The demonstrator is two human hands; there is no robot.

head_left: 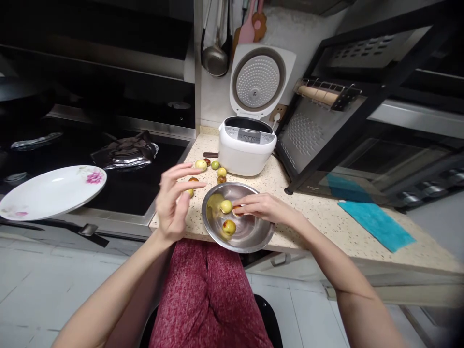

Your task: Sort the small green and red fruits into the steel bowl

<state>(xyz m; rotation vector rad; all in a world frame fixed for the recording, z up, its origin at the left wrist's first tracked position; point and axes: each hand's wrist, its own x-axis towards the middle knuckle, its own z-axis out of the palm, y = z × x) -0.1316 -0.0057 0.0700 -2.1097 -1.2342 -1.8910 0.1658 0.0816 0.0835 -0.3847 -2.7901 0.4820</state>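
Observation:
A steel bowl (253,241) stands at the counter's front edge with a yellow-green jujube (226,207) and a brown-flecked jujube (229,227) inside. Over its right side, my right hand (266,207) reaches in, fingers closed on a reddish jujube (237,210). Left of the bowl, my left hand (174,200) is raised with its fingers apart and nothing in it. Partly behind that hand lie a yellowish jujube (190,193) and a brown one (193,179). Several more fruits, among them a pale jujube (200,165) and a green one (215,165), rest on the counter behind the bowl.
Behind the fruit, a white rice cooker (246,150) has its lid up. A dark handle (210,155) pokes out beside it. To the left, a white floral plate (54,191) overhangs the stove (145,188). An oven rack (308,125) and teal cloth (375,223) are at right.

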